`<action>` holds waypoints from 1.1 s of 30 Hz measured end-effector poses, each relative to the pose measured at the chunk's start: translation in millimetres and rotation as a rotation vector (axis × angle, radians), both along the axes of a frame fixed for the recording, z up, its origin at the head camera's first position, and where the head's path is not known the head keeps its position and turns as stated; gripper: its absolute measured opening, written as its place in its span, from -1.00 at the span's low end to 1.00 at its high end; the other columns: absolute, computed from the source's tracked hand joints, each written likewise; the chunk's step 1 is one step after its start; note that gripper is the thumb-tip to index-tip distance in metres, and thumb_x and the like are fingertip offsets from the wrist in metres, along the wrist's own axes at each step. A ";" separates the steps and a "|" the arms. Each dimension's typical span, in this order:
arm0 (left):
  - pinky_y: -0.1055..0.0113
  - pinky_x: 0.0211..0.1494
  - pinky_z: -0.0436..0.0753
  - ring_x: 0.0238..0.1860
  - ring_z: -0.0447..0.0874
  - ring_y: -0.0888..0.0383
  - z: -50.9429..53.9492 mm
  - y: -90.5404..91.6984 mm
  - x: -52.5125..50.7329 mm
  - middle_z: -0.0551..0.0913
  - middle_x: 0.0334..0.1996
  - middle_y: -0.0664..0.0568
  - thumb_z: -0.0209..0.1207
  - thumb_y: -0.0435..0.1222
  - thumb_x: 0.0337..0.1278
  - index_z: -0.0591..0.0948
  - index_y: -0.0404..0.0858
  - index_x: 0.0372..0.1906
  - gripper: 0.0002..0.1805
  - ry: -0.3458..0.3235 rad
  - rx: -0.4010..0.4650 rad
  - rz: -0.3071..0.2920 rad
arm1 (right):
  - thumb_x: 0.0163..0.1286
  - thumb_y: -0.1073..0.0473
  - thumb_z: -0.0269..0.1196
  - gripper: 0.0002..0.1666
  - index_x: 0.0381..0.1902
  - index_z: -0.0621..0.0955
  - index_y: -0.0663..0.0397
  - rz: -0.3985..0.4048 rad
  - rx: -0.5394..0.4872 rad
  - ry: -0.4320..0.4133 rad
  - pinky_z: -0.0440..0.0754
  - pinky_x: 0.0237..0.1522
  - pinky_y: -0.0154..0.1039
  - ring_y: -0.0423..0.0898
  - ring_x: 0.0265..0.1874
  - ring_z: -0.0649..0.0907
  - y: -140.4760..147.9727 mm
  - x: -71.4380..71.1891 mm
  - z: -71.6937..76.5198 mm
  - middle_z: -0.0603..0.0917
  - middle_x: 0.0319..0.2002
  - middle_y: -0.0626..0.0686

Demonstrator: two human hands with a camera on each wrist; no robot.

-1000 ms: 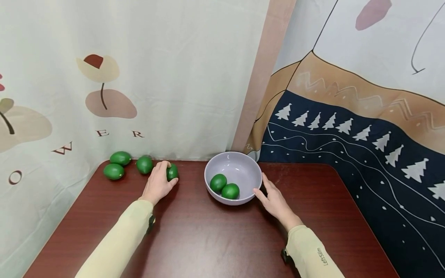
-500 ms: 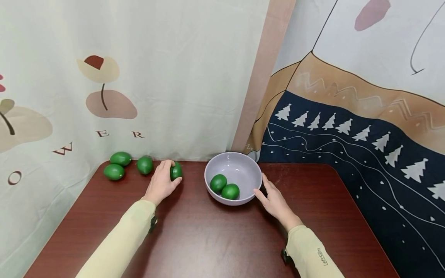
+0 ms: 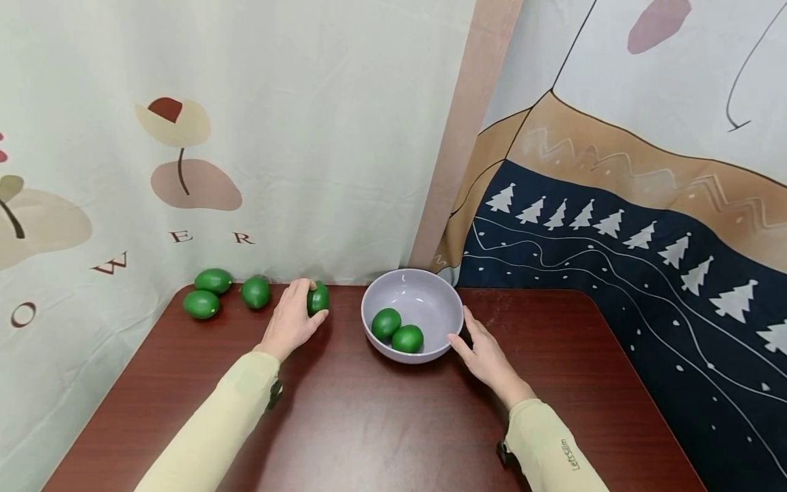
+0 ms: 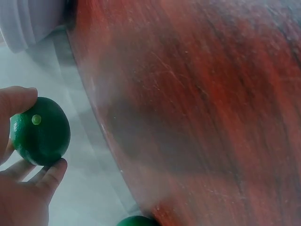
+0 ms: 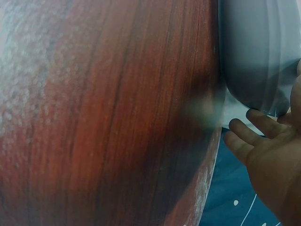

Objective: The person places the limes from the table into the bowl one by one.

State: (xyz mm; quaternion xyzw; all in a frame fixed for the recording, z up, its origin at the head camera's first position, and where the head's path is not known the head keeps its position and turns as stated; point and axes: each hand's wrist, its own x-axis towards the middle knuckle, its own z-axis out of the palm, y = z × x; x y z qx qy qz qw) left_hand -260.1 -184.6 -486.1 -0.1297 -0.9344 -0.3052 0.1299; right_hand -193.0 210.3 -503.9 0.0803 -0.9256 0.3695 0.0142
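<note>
— Left hand (image 3: pixel 289 320) and its green fruit (image 3: pixel 319 298) have shifted toward the bowl (image 3: pixel 433 307). Grip?
— Curled snugly round fruit, left of bowl; right hand (image 3: pixel 489 355) rests relaxed against bowl's side. Probably mid-transfer; next move calls for lifting fruit in.

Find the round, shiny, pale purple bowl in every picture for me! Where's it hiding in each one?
Head: the round, shiny, pale purple bowl sits just right of centre, below the middle.
Left wrist: the bowl is in the top left corner, partly cut off.
Right wrist: the bowl is in the top right corner, partly cut off, above the right hand.
Shared landmark: the reddish-brown, wood-grained table.
</note>
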 end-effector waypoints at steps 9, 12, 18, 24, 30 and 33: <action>-0.14 0.11 0.56 0.10 0.46 -0.20 6.5 8.0 1.4 0.48 0.11 -0.25 0.44 -0.32 0.13 0.41 -0.34 0.14 -0.44 0.058 0.011 -0.024 | 0.55 -0.04 0.23 -0.06 0.66 0.07 0.16 0.001 -0.011 -0.027 0.27 0.48 0.25 0.27 0.54 0.27 0.2 -0.6 0.6 0.21 0.58 0.30; -0.14 0.12 0.56 0.09 0.45 -0.19 8.6 10.1 2.0 0.48 0.11 -0.25 0.45 -0.33 0.12 0.41 -0.34 0.13 -0.44 0.072 0.017 -0.033 | 0.55 -0.05 0.23 -0.05 0.66 0.06 0.14 -0.001 -0.010 -0.035 0.27 0.48 0.25 0.26 0.55 0.26 0.1 -0.6 0.5 0.20 0.58 0.29; -0.11 0.15 0.55 0.11 0.45 -0.16 11.2 13.2 2.1 0.47 0.13 -0.22 0.45 -0.31 0.12 0.41 -0.32 0.15 -0.43 0.065 0.022 -0.037 | 0.56 -0.05 0.21 -0.05 0.67 0.05 0.14 0.001 -0.007 -0.039 0.27 0.48 0.26 0.27 0.55 0.25 0.4 -0.6 0.2 0.19 0.59 0.30; -0.11 0.16 0.55 0.12 0.45 -0.16 14.8 17.7 3.1 0.47 0.14 -0.23 0.45 -0.32 0.12 0.41 -0.33 0.17 -0.41 0.070 0.033 -0.050 | 0.57 -0.04 0.21 -0.06 0.66 0.05 0.18 0.007 -0.006 -0.029 0.26 0.48 0.25 0.27 0.55 0.25 0.3 -0.3 1.2 0.19 0.59 0.31; -0.11 0.17 0.55 0.13 0.46 -0.17 17.0 20.5 3.6 0.48 0.16 -0.23 0.46 -0.33 0.11 0.42 -0.34 0.21 -0.38 0.071 0.040 -0.056 | 0.57 -0.04 0.21 -0.07 0.66 0.06 0.19 0.009 -0.001 -0.021 0.26 0.49 0.24 0.26 0.55 0.25 0.4 -0.4 0.3 0.19 0.58 0.31; -0.12 0.17 0.55 0.14 0.46 -0.17 17.6 21.7 4.0 0.48 0.17 -0.24 0.46 -0.33 0.12 0.42 -0.35 0.23 -0.37 0.071 0.038 -0.060 | 0.57 -0.04 0.20 -0.07 0.66 0.06 0.18 0.008 -0.001 -0.023 0.26 0.49 0.24 0.26 0.55 0.25 0.2 -0.1 0.6 0.19 0.58 0.31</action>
